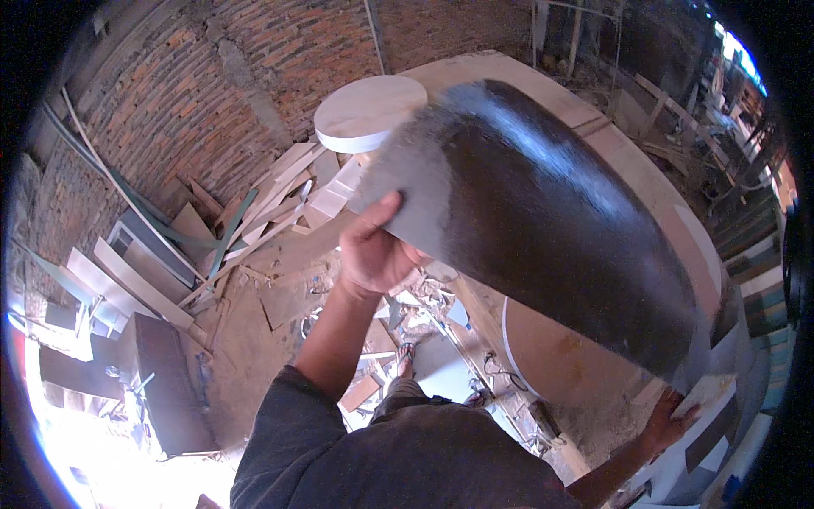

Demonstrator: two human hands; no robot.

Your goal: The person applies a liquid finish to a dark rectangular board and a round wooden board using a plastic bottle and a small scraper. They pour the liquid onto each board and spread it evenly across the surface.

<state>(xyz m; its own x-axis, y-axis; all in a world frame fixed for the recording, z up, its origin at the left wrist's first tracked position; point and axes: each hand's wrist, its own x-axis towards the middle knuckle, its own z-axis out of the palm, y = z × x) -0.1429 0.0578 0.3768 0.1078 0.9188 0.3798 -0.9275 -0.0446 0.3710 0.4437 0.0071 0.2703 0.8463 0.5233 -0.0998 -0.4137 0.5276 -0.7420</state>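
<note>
At centre, my left hand [373, 254] grips a dark sheet [560, 229], seemingly supporting it; hold unclear for my right hand [666, 426].

The flexible sheet [551, 229] is over the workbench [462, 69], with the left hand [377, 254] at its left end and the right hand [667, 428] at its right end. Behind that left end of the sheet is a disc [370, 110]. In front of the sheet, partly hidden by it, is a circular panel [577, 352]. Left of the sheet, wood strips [275, 205] lie heaped on the floor [237, 339]; behind and left of the sheet stands a brick wall [195, 85]. Right of the sheet are stacked panels [767, 293]
</note>
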